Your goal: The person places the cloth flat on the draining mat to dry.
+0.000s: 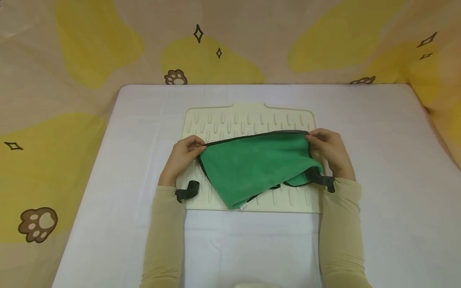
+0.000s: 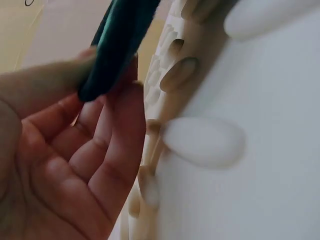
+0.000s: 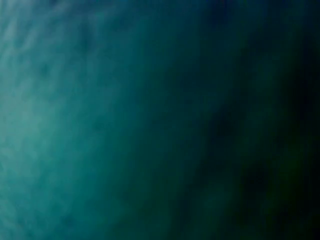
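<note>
A green cloth [image 1: 252,160] with a dark edging hangs stretched between the two hands, over a cream ridged mat [image 1: 223,116]. At its upper left corner, the left hand [image 1: 184,157] pinches it between thumb and fingers; the left wrist view shows the cloth's edge [image 2: 120,50] in that pinch. The right hand [image 1: 332,150] pinches the upper right corner. The cloth's lower right part is folded and drapes against the right wrist camera [image 1: 322,179]. Blurred cloth [image 3: 75,125] fills the right wrist view, so the right fingers are hidden there. A small white tag [image 1: 243,206] shows at the bottom corner.
The mat lies on a white-covered table [image 1: 389,160]. Behind and to the sides stands a yellow and beige patterned curtain [image 1: 230,24]. A pale rounded thing [image 1: 253,285] just shows at the bottom edge of the head view.
</note>
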`<state>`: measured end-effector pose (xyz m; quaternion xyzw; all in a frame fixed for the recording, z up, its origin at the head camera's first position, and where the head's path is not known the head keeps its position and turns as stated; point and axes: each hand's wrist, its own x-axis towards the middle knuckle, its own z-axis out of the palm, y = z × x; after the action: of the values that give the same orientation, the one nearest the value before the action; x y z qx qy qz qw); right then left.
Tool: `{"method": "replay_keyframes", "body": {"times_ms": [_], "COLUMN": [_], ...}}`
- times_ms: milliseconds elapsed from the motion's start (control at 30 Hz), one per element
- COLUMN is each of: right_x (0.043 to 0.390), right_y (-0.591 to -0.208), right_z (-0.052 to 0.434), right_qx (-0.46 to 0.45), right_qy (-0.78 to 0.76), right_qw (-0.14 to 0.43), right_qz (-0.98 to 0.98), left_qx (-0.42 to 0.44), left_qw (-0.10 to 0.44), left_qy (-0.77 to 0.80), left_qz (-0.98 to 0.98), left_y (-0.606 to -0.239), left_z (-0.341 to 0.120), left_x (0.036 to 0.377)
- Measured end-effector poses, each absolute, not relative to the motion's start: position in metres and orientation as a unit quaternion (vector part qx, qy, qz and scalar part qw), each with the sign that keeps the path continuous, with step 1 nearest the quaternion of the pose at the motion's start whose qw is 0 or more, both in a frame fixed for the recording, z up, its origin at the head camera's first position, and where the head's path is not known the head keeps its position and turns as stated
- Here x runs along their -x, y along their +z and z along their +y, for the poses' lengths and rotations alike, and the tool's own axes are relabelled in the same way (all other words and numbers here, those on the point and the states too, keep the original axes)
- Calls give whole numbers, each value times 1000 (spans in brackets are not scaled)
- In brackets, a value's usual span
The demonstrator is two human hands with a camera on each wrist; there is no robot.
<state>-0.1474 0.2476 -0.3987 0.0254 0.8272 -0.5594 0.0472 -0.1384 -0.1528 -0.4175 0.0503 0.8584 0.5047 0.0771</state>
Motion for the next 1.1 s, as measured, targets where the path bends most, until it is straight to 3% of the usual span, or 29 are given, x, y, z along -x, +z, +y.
{"method": "replay_keyframes", "body": {"times_ms": [233, 433, 800, 1100], "right_x": [148, 148, 152, 165], "right_y": [-389, -381, -365, -375], "right_z": [240, 243, 232, 240], "right_qx": [8, 21, 68, 25], "right_qy": [-532, -507, -467, -484], "right_qw": [65, 81, 159, 145], "right_qz": [844, 858, 867, 862], "left_qx": [-18, -54, -53, -23], "left_qw": [42, 42, 30, 54], "left_qy": [516, 492, 461, 498], "left_qz": [855, 868, 885, 865], "left_y": [-413, -394, -379, -393], "left_z": [-157, -163, -177, -156], "left_x": [145, 162, 184, 195]}}
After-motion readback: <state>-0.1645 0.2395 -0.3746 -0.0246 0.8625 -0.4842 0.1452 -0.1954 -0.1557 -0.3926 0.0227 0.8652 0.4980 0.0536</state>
